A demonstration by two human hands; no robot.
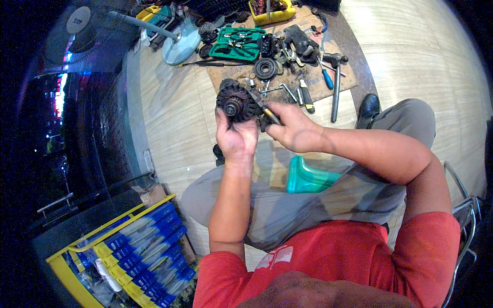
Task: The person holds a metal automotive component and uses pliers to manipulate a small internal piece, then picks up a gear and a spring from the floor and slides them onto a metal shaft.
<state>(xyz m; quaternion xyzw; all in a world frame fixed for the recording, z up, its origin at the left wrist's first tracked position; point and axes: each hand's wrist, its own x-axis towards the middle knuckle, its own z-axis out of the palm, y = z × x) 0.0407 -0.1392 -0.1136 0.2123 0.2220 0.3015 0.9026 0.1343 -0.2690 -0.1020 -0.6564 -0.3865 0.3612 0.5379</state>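
My left hand (pixel 236 137) is closed around the underside of a dark, greasy alternator rotor (pixel 232 104) with a toothed rim, its shaft end facing up toward me. My right hand (pixel 294 127) grips pliers (pixel 266 112) with dark and yellow handles. Their metal jaws lie against the rotor's right side; whether they pinch any part of it is too small to tell. Just beyond the rotor, a black ring-shaped pulley (pixel 265 69) rests on a stained cardboard sheet (pixel 334 91). My right fingers partly hide the plier handles.
On the cardboard lie a hammer (pixel 336 84), a blue-handled screwdriver (pixel 327 78), a utility knife (pixel 306 96) and a green tool case (pixel 237 44). A yellow bin (pixel 272 14) stands behind. Below my hands is a green plastic stool (pixel 308 177); a fan base (pixel 181 45) stands far left.
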